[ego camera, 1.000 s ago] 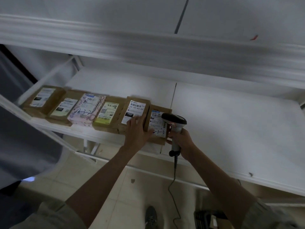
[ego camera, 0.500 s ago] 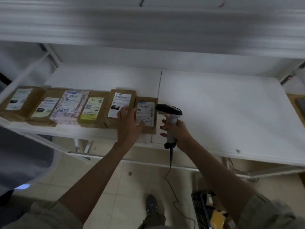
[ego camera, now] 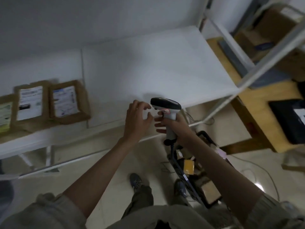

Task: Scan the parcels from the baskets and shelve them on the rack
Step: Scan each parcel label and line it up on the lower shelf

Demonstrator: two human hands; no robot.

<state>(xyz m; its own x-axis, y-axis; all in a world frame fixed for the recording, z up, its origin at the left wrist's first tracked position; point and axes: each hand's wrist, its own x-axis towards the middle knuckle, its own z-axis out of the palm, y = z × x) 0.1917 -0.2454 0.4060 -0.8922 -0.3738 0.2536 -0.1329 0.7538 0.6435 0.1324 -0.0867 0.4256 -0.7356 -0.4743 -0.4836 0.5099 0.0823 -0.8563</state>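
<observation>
Brown parcels with white labels lie in a row at the left of the white rack shelf; the rightmost parcel sits beside another parcel. My left hand hovers empty over the shelf's front edge, fingers loosely curled, well right of the parcels. My right hand grips the handle of a white and black barcode scanner, its cable hanging down. A black basket with several parcels stands on the floor below my right arm.
A wooden desk with a black device stands to the right. A second metal rack holding cardboard boxes fills the upper right. Cables trail over the tiled floor. My shoes show below.
My left hand has let go of the rightmost parcel and come away to the right. The view has swung right and down, bringing the basket and desk into sight.
</observation>
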